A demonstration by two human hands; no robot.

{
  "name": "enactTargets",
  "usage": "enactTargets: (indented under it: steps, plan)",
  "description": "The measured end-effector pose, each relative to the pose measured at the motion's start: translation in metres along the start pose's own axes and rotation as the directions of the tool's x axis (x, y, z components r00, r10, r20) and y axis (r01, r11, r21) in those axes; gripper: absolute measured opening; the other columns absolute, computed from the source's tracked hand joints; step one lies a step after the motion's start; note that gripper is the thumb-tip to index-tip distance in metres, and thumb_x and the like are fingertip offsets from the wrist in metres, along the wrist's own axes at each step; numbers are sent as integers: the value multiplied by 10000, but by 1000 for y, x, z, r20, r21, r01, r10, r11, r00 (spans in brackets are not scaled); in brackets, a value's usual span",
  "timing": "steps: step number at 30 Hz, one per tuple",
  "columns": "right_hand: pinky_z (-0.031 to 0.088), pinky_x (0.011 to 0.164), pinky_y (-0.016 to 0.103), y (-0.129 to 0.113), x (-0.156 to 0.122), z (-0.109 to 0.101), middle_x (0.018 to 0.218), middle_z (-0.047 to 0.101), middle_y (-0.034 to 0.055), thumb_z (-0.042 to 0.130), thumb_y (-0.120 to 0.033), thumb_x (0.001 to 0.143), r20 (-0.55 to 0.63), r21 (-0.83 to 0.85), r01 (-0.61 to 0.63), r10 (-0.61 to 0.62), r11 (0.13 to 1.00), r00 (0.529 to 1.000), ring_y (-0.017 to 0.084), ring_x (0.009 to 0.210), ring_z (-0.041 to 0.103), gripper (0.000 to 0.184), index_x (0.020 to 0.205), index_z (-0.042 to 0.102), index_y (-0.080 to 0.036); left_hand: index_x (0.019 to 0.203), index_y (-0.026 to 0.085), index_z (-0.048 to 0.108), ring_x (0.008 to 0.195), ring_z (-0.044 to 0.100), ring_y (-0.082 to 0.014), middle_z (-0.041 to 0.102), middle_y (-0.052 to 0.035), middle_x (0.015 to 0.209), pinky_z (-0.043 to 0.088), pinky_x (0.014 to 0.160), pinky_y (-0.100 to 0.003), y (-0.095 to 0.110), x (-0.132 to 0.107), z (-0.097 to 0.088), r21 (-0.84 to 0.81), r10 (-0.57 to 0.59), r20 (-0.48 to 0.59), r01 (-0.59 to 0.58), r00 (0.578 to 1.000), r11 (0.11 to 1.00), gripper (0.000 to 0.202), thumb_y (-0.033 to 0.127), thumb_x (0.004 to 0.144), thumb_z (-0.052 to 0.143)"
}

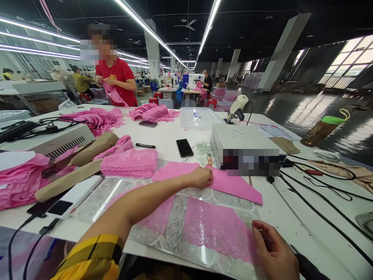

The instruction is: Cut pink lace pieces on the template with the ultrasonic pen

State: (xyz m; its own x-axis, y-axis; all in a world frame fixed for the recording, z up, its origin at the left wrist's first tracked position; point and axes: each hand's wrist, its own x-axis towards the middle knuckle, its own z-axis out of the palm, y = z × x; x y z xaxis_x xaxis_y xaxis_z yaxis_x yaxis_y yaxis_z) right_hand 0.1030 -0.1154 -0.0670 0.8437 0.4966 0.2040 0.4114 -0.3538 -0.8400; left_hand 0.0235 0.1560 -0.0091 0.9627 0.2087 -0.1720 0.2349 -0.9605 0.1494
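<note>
My left hand (201, 177) reaches forward with its fingers curled, pressing on a flat pink sheet (233, 184) that lies across the far side of a shiny clear mat (180, 217). My right hand (274, 251) rests at the near right edge of a pink lace piece (218, 229) spread on the mat, fingers bent and touching the lace edge. A second pink lace piece (159, 217) lies under my left forearm. A stack of folded pink lace (129, 163) sits just left of the mat.
A white machine box (241, 142) stands behind the mat, with black cables (320, 210) trailing right. A black phone (184, 147), a marker (145, 146), a clear lidded box (199, 116) and pink lace piles (96, 116) lie on the white table. A person in red stands across.
</note>
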Motion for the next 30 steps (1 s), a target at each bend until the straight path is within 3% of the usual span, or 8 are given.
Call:
enactTargets:
  steps: [10,21,26,30]
  plan:
    - [494,648,320,-8,-1,-4,765,672,34,560,-591,762,-4,-30,-32,32,999,999,195,664,595,403,909,675,-233,1174,142,605,1051,622,-214,615,-90,1195,539,905,-429,-2,-3,-13,-45,19,58,-16,998,999,287,332,958,602]
    - [498,654,304,-13,-2,-3,808,688,32,550,-572,765,3,-38,-30,30,999,1000,188,696,610,392,909,665,-226,1216,150,585,1053,620,-217,602,-96,1218,545,897,-428,-3,-2,-10,-116,-19,62,26,998,993,317,342,964,591]
    - [507,605,279,-13,10,-3,817,694,32,554,-571,798,30,-63,102,-101,993,994,158,621,587,384,896,688,-225,1217,146,583,1027,629,-211,609,-93,1199,555,873,-415,-8,-1,-13,-171,-25,88,40,996,984,325,349,964,591]
    - [510,577,262,-19,35,5,912,715,59,543,-542,835,94,-42,336,-331,941,939,150,644,611,370,885,717,-219,1220,147,581,1031,627,-214,606,-93,1203,554,874,-415,-9,0,-14,-194,-32,94,49,995,980,328,352,964,590]
